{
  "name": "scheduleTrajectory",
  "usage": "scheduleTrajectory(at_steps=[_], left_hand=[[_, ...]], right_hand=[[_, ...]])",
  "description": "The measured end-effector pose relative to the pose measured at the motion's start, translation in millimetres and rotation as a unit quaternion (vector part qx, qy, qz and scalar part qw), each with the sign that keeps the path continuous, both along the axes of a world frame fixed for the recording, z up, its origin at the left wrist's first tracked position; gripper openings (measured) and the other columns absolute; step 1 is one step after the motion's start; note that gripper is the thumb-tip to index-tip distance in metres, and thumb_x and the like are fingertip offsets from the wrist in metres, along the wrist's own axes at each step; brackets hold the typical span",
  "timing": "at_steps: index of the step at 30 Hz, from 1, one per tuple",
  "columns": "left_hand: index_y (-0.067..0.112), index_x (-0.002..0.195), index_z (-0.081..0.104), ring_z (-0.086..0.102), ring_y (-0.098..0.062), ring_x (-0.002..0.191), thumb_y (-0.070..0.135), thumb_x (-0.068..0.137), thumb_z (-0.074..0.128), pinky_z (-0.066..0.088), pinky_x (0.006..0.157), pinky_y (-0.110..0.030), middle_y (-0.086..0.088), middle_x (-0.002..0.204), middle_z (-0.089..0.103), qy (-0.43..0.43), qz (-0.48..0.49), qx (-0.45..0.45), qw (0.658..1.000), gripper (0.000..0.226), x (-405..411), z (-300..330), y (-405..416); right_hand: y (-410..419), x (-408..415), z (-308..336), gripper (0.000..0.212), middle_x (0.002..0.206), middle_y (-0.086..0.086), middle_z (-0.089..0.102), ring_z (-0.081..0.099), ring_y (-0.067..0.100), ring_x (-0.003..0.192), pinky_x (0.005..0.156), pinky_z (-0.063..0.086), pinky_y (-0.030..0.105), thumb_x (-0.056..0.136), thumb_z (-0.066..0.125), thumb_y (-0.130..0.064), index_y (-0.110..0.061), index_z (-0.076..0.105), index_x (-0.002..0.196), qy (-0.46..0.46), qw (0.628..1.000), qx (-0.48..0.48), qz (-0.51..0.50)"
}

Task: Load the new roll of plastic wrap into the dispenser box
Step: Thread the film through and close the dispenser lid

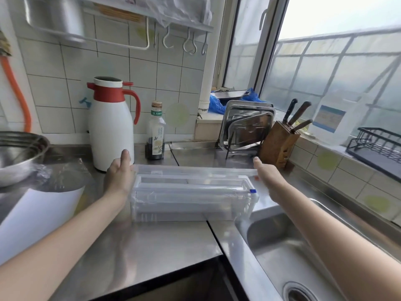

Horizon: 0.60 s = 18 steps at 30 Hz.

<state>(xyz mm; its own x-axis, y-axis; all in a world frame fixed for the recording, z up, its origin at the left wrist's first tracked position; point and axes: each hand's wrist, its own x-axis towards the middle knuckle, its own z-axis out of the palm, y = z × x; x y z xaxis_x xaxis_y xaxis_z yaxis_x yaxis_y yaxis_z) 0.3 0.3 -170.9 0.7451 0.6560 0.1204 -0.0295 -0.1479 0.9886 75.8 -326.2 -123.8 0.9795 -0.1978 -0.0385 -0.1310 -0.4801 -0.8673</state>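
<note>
a: left hand and right hand each press flat, fingers straight, on an end of the clear dispenser box.

b: loaded yet?

a: looks like it. a roll lies inside, lid up. closing's probably left.

b: where?

a: steel tabletop by the sink, thermos behind, window right.

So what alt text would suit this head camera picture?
Two bare hands, left hand and right hand, hold the ends of a clear plastic dispenser box on a steel counter, beside a sink and a white thermos.
</note>
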Motion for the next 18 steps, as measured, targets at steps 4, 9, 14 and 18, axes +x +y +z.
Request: scheduleTrajectory(at_steps=[4, 9, 14, 18], left_hand=[[0.011, 0.106, 0.061, 0.056, -0.032, 0.113, 0.063, 0.079, 0.033, 0.040, 0.101, -0.040, -0.017, 0.115, 0.066, 0.047, -0.027, 0.047, 0.997, 0.065, -23.9, -2.9, -5.5], [0.011, 0.133, 0.052, 0.037, -0.026, 0.137, 0.032, 0.096, 0.049, 0.028, 0.112, -0.035, -0.014, 0.147, 0.043, 0.114, -0.109, 0.336, 0.929, 0.043, -42.7, -3.7, -14.7], [0.021, 0.152, 0.015, 0.008, -0.033, 0.147, 0.016, 0.095, 0.039, 0.013, 0.120, -0.039, -0.010, 0.160, 0.000, 0.259, -0.196, 0.460, 0.826, 0.062, -44.7, -12.7, -18.9], [0.022, 0.152, 0.012, 0.007, -0.032, 0.147, 0.009, 0.091, 0.043, 0.012, 0.119, -0.041, -0.012, 0.160, 0.000, 0.289, -0.186, 0.511, 0.788, 0.070, -31.7, -9.1, -16.8]], right_hand=[[-10.0, -35.0, -12.7, 0.035, 0.095, 0.021, 0.066, 0.058, 0.026, 0.083, 0.077, 0.046, 0.034, 0.094, 0.050, -0.024, 0.005, 0.068, 0.099, 0.015, 0.985, -0.148, 0.092], [-9.4, -58.8, -19.5, 0.036, 0.135, 0.021, 0.053, 0.051, 0.033, 0.123, 0.097, 0.041, 0.034, 0.095, 0.041, -0.013, 0.004, 0.057, 0.123, -0.001, 0.933, -0.331, 0.143], [-6.5, -65.1, -29.0, 0.052, 0.155, 0.015, 0.027, 0.039, 0.031, 0.134, 0.100, 0.036, 0.031, 0.097, 0.035, -0.012, -0.002, 0.023, 0.147, 0.023, 0.880, -0.432, 0.198], [-9.3, -56.4, -24.2, 0.062, 0.158, 0.013, 0.023, 0.036, 0.029, 0.137, 0.104, 0.034, 0.031, 0.095, 0.036, -0.010, -0.009, 0.009, 0.152, 0.051, 0.863, -0.455, 0.212]])
